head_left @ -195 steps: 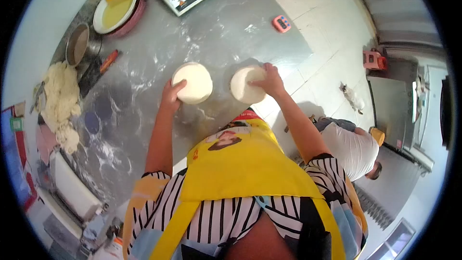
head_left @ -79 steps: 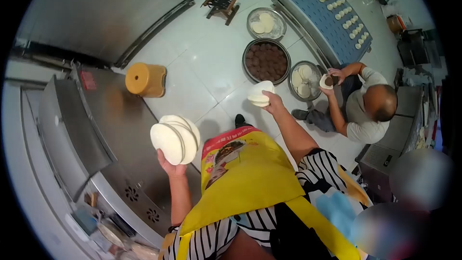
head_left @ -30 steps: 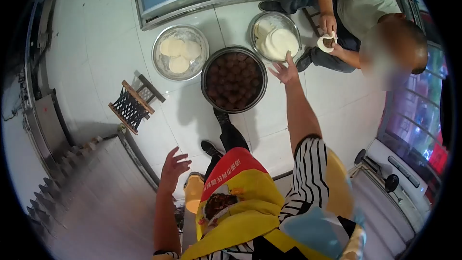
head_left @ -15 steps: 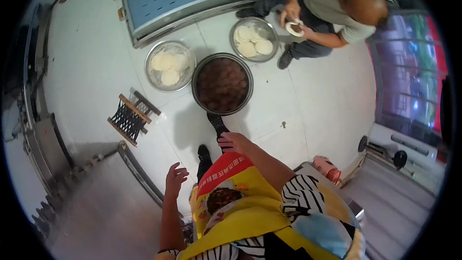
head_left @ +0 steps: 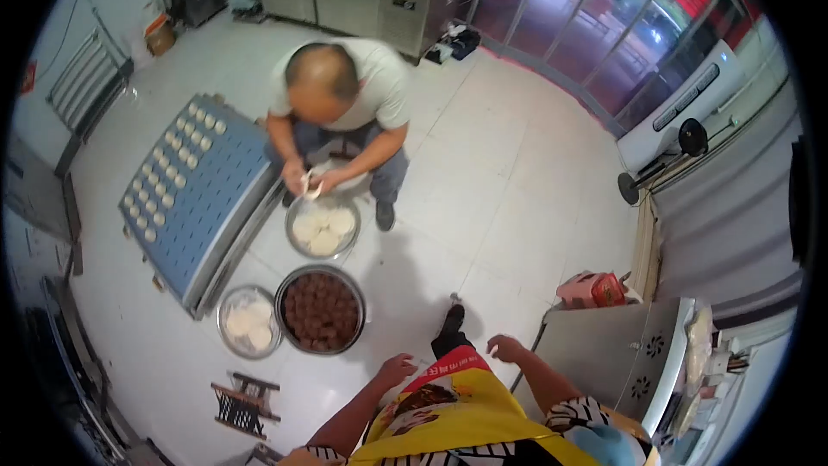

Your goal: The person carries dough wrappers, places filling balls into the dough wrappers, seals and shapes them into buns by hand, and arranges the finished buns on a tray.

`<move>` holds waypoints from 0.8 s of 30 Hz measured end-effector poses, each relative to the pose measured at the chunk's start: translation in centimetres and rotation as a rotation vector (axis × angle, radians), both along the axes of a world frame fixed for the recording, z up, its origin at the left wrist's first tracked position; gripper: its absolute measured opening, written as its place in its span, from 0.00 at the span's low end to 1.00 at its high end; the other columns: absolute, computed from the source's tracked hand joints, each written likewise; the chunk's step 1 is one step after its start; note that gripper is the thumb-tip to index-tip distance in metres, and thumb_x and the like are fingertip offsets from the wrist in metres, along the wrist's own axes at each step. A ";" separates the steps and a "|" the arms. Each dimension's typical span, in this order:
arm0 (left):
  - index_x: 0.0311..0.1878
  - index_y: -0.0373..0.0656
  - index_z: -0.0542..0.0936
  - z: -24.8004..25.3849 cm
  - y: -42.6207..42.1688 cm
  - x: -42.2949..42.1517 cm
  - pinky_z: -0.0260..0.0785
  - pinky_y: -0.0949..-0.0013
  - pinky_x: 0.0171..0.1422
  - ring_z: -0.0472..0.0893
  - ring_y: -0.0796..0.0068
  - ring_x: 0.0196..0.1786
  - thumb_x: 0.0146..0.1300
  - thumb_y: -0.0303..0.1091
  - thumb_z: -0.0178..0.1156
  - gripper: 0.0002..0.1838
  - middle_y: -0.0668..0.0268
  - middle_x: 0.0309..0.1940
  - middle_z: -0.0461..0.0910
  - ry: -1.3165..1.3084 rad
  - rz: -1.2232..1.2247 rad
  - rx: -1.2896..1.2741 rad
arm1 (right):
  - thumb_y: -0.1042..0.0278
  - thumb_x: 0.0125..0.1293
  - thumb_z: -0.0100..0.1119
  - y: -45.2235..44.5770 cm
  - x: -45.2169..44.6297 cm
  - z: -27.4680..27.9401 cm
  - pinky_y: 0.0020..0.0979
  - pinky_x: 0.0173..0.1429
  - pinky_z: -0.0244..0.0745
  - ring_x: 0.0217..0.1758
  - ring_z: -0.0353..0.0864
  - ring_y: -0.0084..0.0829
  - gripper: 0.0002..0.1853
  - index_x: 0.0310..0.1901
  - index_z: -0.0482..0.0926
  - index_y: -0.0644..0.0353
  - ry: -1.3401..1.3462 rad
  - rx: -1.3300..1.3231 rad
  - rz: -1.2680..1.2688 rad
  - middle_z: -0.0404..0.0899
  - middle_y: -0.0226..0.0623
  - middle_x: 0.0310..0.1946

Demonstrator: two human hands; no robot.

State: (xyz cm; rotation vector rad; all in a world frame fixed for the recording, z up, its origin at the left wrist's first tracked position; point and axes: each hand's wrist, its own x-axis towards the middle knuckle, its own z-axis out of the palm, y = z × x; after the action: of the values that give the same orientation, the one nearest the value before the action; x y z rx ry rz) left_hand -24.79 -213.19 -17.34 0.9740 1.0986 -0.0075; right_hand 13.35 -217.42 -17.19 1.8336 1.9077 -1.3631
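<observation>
My left hand (head_left: 398,370) hangs in the air left of my yellow apron (head_left: 470,401), its fingers loosely curled and apart, with nothing in it. On the apron's other side, my right hand (head_left: 507,349) also holds nothing, fingers apart. Nearest to the left hand on the floor is a round metal pot (head_left: 359,328) full of dark reddish-brown balls (head_left: 319,311). Beside it stands a metal bowl (head_left: 222,332) of pale dough rounds (head_left: 250,324). A second bowl (head_left: 291,240) with dough rounds (head_left: 324,229) lies beyond the pot.
A seated co-worker (head_left: 375,78) holds a dough round with dark filling. A blue slotted rack (head_left: 216,207) bears several pale rounds. A folding stool (head_left: 240,407) stands lower left. At right are a metal cabinet (head_left: 595,345), a pink-red package (head_left: 593,290) and a fan (head_left: 693,136).
My view has turned right and lifted, showing more of the room. The pot and bowls now appear further left. Both hands remain empty; the co-worker still holds the dough.
</observation>
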 end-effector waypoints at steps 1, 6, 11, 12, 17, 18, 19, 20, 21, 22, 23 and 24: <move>0.64 0.45 0.67 -0.9 2.7 4.1 0.72 0.62 0.51 0.78 0.68 0.49 0.61 0.42 0.61 0.29 0.60 0.50 0.78 -0.011 -0.109 0.054 | 0.60 0.51 0.68 1.2 0.4 3.7 0.39 0.63 0.68 0.65 0.67 0.41 0.27 0.55 0.76 0.43 -0.184 -0.013 0.039 0.70 0.39 0.61; 0.69 0.38 0.58 1.5 14.0 27.4 0.67 0.68 0.60 0.72 0.67 0.60 0.61 0.45 0.61 0.38 0.54 0.58 0.71 -0.406 0.134 -0.342 | 0.58 0.54 0.69 12.3 6.4 17.3 0.43 0.72 0.55 0.71 0.57 0.50 0.41 0.66 0.60 0.64 0.017 0.444 -0.390 0.61 0.51 0.66; 0.73 0.41 0.50 9.9 26.9 48.4 0.53 0.63 0.71 0.60 0.65 0.70 0.67 0.45 0.52 0.37 0.59 0.68 0.60 -0.731 -0.297 0.627 | 0.64 0.67 0.50 23.9 18.7 16.4 0.44 0.73 0.50 0.73 0.55 0.46 0.31 0.69 0.57 0.63 0.176 0.753 -0.650 0.56 0.52 0.70; 0.73 0.41 0.50 14.5 31.6 50.9 0.50 0.63 0.73 0.58 0.65 0.72 0.68 0.46 0.51 0.37 0.60 0.69 0.58 -0.812 -0.213 0.291 | 0.57 0.71 0.42 25.9 24.3 11.1 0.44 0.74 0.45 0.72 0.55 0.41 0.29 0.70 0.55 0.62 0.118 0.677 -0.786 0.57 0.47 0.70; 0.72 0.43 0.55 23.3 49.9 63.6 0.36 0.55 0.77 0.51 0.67 0.76 0.63 0.50 0.56 0.39 0.61 0.74 0.52 -0.973 -0.308 0.842 | 0.33 0.69 0.31 41.5 37.1 13.3 0.41 0.73 0.48 0.71 0.58 0.36 0.38 0.69 0.57 0.56 1.554 0.546 -1.423 0.59 0.34 0.69; 0.72 0.43 0.55 22.4 52.2 65.2 0.36 0.53 0.77 0.50 0.66 0.76 0.62 0.50 0.57 0.39 0.61 0.74 0.51 -0.925 -0.396 1.227 | 0.33 0.69 0.32 44.1 37.0 14.0 0.41 0.73 0.49 0.72 0.57 0.36 0.38 0.69 0.58 0.57 1.567 0.606 -1.358 0.59 0.35 0.69; 0.72 0.44 0.56 22.1 56.6 67.3 0.36 0.51 0.76 0.50 0.66 0.76 0.61 0.49 0.58 0.40 0.60 0.74 0.51 -0.848 -0.489 1.643 | 0.34 0.70 0.33 50.0 37.6 16.4 0.41 0.73 0.49 0.72 0.56 0.35 0.38 0.69 0.59 0.57 1.590 0.691 -1.257 0.59 0.36 0.70; 0.71 0.44 0.56 22.1 62.1 69.2 0.37 0.49 0.76 0.50 0.65 0.76 0.61 0.49 0.58 0.39 0.60 0.73 0.52 -0.738 -0.486 1.622 | 0.34 0.70 0.34 56.2 39.3 19.4 0.41 0.73 0.49 0.73 0.54 0.35 0.37 0.68 0.59 0.58 1.611 0.776 -1.143 0.58 0.37 0.70; 0.71 0.44 0.57 22.1 67.3 70.2 0.37 0.47 0.75 0.51 0.65 0.76 0.61 0.48 0.59 0.39 0.59 0.73 0.53 -0.626 -0.474 1.578 | 0.37 0.71 0.34 60.8 41.1 23.3 0.40 0.74 0.49 0.74 0.54 0.35 0.37 0.69 0.57 0.61 1.656 0.799 -1.128 0.57 0.39 0.70; 0.71 0.45 0.57 21.4 71.8 71.0 0.38 0.45 0.75 0.51 0.64 0.76 0.60 0.48 0.59 0.39 0.58 0.72 0.54 -0.504 -0.468 1.511 | 0.39 0.72 0.33 64.1 42.4 27.3 0.39 0.74 0.48 0.74 0.53 0.36 0.37 0.69 0.55 0.63 1.708 0.803 -1.132 0.56 0.40 0.71; 0.71 0.45 0.56 20.4 75.9 72.0 0.42 0.39 0.72 0.54 0.64 0.74 0.61 0.50 0.59 0.40 0.60 0.72 0.57 -0.342 -0.342 1.208 | 0.42 0.73 0.33 66.4 42.7 30.2 0.38 0.75 0.47 0.74 0.52 0.36 0.36 0.70 0.53 0.66 1.763 0.805 -1.158 0.55 0.42 0.71; 0.72 0.45 0.53 14.3 81.2 75.6 0.48 0.42 0.70 0.57 0.68 0.73 0.63 0.56 0.55 0.41 0.62 0.71 0.58 -0.519 -0.004 0.835 | 0.42 0.73 0.34 70.2 42.5 32.0 0.40 0.75 0.45 0.75 0.52 0.36 0.36 0.70 0.53 0.66 1.308 0.995 -1.166 0.55 0.43 0.71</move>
State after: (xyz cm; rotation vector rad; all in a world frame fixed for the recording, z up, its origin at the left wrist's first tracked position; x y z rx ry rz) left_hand 50.76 -131.98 -3.04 1.6022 0.5964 0.7116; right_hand 55.89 -147.24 14.77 3.3976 2.2151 -2.8386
